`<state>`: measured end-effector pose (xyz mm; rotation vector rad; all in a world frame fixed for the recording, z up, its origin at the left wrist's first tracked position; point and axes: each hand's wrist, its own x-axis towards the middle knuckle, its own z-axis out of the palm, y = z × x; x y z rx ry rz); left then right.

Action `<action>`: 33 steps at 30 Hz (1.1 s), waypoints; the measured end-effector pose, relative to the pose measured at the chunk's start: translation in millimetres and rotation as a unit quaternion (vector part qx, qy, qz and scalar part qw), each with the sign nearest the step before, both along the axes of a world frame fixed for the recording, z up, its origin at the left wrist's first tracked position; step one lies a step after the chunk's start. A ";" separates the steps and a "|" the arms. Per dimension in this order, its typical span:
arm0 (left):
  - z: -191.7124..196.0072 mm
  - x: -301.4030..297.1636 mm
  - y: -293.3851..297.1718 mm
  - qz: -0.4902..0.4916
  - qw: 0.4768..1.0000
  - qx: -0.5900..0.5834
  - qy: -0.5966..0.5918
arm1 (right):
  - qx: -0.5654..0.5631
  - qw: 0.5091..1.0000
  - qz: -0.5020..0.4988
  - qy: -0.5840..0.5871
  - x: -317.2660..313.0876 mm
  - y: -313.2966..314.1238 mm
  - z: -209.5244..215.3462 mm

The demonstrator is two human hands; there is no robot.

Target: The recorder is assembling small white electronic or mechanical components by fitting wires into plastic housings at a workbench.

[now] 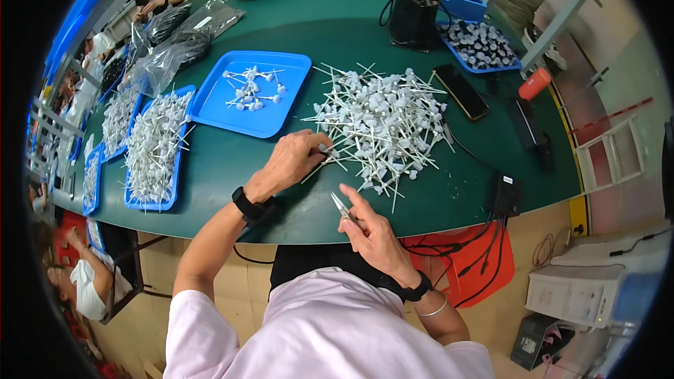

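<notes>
A heap of white thin-stemmed pieces with pale, rounded heads [382, 123] lies on the green table in front of me. At the heap's left edge is my left hand [295, 158], its fingers curled together and partly hidden; what they pinch I cannot make out. Nearer to me, my right hand [368, 231] grips a small silver pointed tool, which looks like scissors [341, 205], tips toward the far left. My right index finger stretches along beside it. Left of the heap, a blue tray [270, 123] holds several of the same white pieces.
More blue trays [172, 196] full of white pieces stand at the left. A phone [460, 91], a black bag [413, 14] and a blue tray of dark and white parts [484, 45] are at the right. Black cables [484, 238] hang over the near edge. Other people sit at the left.
</notes>
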<state>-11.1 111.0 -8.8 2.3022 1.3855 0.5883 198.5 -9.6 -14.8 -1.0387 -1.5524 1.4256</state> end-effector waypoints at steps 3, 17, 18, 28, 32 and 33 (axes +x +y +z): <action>4.4 -11.7 -7.1 0.008 0.997 0.060 0.052 | -0.027 0.999 0.002 -0.025 9.6 -3.2 -0.6; 5.2 -16.6 -110.0 0.171 0.831 -0.301 -0.435 | 0.167 0.983 -0.056 -0.045 -17.4 5.0 18.3; -0.2 -15.5 -111.7 0.179 0.805 -0.311 -0.473 | 0.173 0.982 -0.053 -0.058 -19.1 3.6 18.6; -4.1 -3.7 -116.9 0.168 0.734 -0.313 -0.578 | 0.141 0.977 -0.058 -0.151 -22.7 -0.2 14.9; -12.0 -1.3 -121.2 0.181 0.784 -0.237 -0.544 | 0.203 0.961 -0.047 -0.179 -27.5 4.9 17.9; -14.9 -1.8 -122.8 0.176 0.803 -0.215 -0.527 | 0.206 0.960 -0.042 -0.185 -29.3 5.7 18.7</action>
